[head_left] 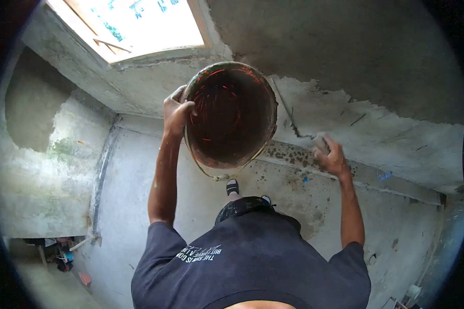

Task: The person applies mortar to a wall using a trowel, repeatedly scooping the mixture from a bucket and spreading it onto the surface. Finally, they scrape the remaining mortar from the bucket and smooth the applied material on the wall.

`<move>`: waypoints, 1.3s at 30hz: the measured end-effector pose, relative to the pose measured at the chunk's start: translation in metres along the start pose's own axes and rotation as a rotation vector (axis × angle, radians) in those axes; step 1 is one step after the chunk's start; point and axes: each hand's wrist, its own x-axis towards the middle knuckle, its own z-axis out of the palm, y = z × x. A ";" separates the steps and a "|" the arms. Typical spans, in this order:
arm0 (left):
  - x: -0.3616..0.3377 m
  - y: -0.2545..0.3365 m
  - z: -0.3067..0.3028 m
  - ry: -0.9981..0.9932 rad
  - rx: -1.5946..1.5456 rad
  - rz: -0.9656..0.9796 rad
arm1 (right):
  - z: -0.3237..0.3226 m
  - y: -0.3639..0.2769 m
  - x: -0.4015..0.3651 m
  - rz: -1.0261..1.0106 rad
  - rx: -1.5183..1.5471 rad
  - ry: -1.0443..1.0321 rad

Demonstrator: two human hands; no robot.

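My left hand (176,112) grips the left rim of a large bucket (232,116), its thumb over the edge. The bucket is tipped so that its open mouth faces me. Its inside is dark with reddish streaks, and a wire handle (220,177) hangs from the rim. To the right of the bucket, my right hand (331,156) is closed around the grip of a trowel (288,110). The trowel's thin blade shows almost edge-on, pointing up and left, close to the wall and apart from the bucket. The right hand is slightly blurred.
Ahead stands a wall with darker wet plaster (355,56) above a paler rough band (314,105). A bright window opening (144,23) is at upper left. Dark splatters (288,154) mark the ledge at the wall's foot. Assorted items (64,255) lie at lower left.
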 end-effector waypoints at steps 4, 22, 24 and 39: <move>0.023 0.006 0.014 -0.122 0.059 -0.030 | -0.041 -0.002 0.016 -0.300 -0.304 0.131; 0.041 0.048 0.001 -0.175 0.030 -0.031 | -0.039 0.106 -0.027 -0.019 -0.460 0.221; 0.039 0.045 0.002 -0.151 0.064 -0.032 | -0.053 0.035 -0.025 0.221 -0.066 0.107; 0.033 0.024 0.020 -0.052 0.284 0.240 | 0.012 -0.146 0.064 -0.234 -0.370 -0.094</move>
